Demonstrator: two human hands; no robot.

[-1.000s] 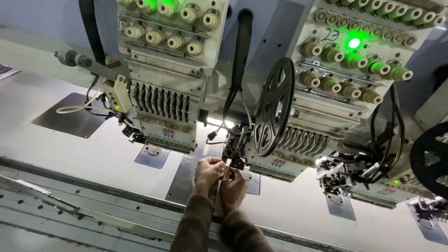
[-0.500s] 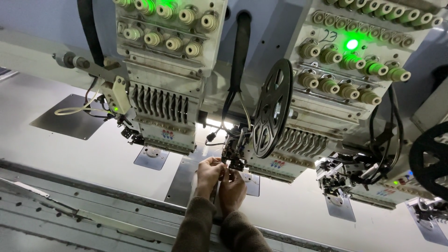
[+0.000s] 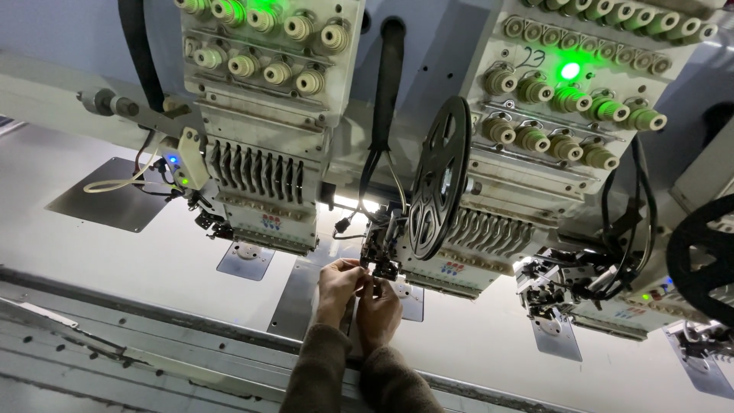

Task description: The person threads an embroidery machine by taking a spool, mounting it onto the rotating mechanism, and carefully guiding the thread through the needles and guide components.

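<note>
A long white worktop [image 3: 138, 275] runs under a row of embroidery heads, and both of the person's hands are raised to the small dark metal attachment [image 3: 382, 248] that hangs at the left side of the middle head [image 3: 527, 191]. The left hand [image 3: 338, 284] has its fingers curled and drawn together at the attachment's lower end, seemingly pinching something tiny there, though the thing itself is too small to make out. The right hand [image 3: 380, 310] sits just beside and slightly below it, fingertips pressed together and pointing up at the same spot; the two hands touch. The attachment hangs roughly upright, its long axis running from the head down toward a grey metal plate [image 3: 302, 294] set in the worktop. A black spoked reel [image 3: 437, 187] stands on edge right next to it, crowding the hands from the right, and a thick black hose [image 3: 386, 84] with thinner wires drops in from above. To the left is another head [image 3: 264, 153] with a row of dark slots, and cream knobs [image 3: 260, 65] above it under a green glow. A green lamp [image 3: 569, 71] shines on the middle head. At the far right, a second black reel [image 3: 699, 256] is partly cut off by the frame edge. Brown sleeves [image 3: 359, 378] cover both forearms.
</note>
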